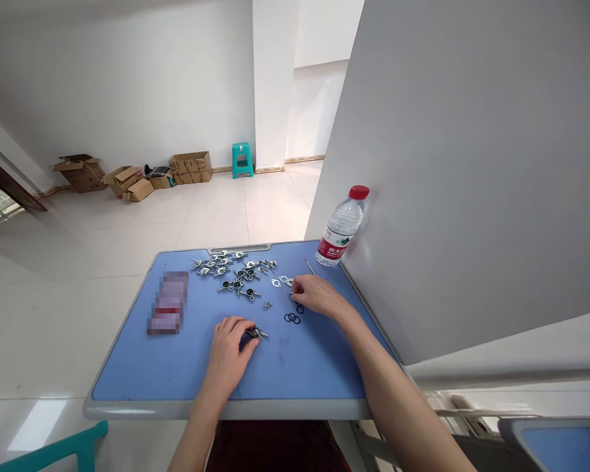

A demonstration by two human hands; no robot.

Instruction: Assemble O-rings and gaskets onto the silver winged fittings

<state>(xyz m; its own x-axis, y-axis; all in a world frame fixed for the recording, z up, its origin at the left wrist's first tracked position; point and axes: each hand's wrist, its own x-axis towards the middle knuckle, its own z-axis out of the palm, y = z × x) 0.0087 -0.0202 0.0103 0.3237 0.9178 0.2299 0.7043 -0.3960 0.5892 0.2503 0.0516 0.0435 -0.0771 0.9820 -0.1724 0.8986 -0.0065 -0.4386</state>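
Note:
My left hand (230,347) is closed around a small metal fitting (258,333) with pipe-like ends, thumb and index finger on either side of it at the table top. Farther right, my right hand (314,294) has its fingertips pinched together over the table; whatever is between them is too small to make out. Flat metal gaskets (276,283) lie just beyond those fingers, and black rubber O-rings (292,318) lie just nearer. A tiny heap of screws (267,305) sits between the hands. Several more metal fittings (250,293), some with black round centres, are spread toward the back.
A blue table (142,373) carries everything. At its left lies a blurred purple packet (170,303). A red-capped water bottle (341,226) stands at the back right by a grey partition (462,183); a thin screwdriver-like rod (309,266) lies nearby. Cardboard boxes (191,168) and a green stool (242,159) stand beyond.

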